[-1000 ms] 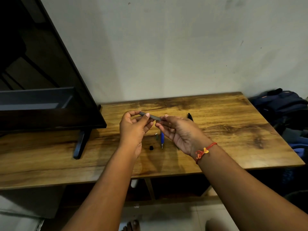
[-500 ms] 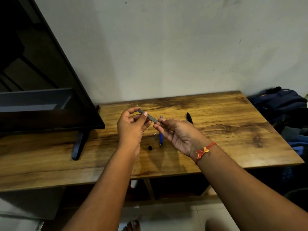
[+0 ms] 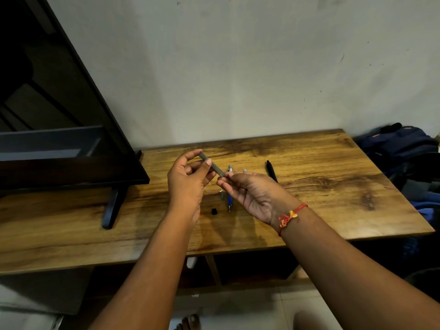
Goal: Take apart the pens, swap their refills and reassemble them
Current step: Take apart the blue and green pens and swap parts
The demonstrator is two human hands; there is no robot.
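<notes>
My left hand (image 3: 188, 184) pinches a grey pen barrel (image 3: 215, 167) between thumb and fingers, above the wooden table (image 3: 321, 186). The barrel slants down to the right, and my right hand (image 3: 252, 194) pinches its lower end; what sits inside those fingers is hidden. Below the hands a blue pen (image 3: 229, 198) lies on the table with its tip toward me. A small grey part (image 3: 222, 196) lies beside it and a small black cap (image 3: 214, 211) a little nearer. A black pen piece (image 3: 271, 171) lies to the right.
A large dark TV screen (image 3: 59, 129) stands on the left of the table on a black foot (image 3: 112, 208). Dark bags and clothes (image 3: 404, 158) are piled past the table's right edge. A wall rises right behind the table.
Both hands have risen slightly with the grey barrel, and its left end now tilts up more steeply. The parts on the table have not moved.
</notes>
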